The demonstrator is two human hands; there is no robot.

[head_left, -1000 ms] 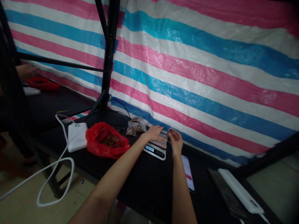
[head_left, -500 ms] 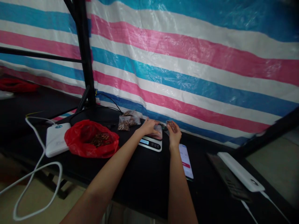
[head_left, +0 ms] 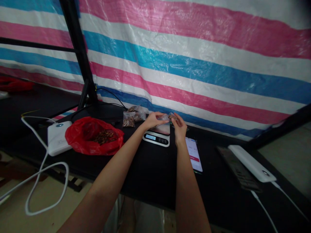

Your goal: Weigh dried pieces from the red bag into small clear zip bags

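Both hands meet above a small digital scale on a black table. My left hand and my right hand each pinch an edge of a small clear plastic bag with brown bits in it, held just above the scale's platform. The fingers of both hands are closed on the bag.
A red plastic bag of brown pieces lies left of the scale. Behind it sit small filled clear bags. A white power bank with a cable lies further left, a lit phone right of the scale, another white device at far right. A black stand pole rises behind.
The small clear bag has been lifted off the scale's platform into both hands. The camera has moved closer and tilted down a little.
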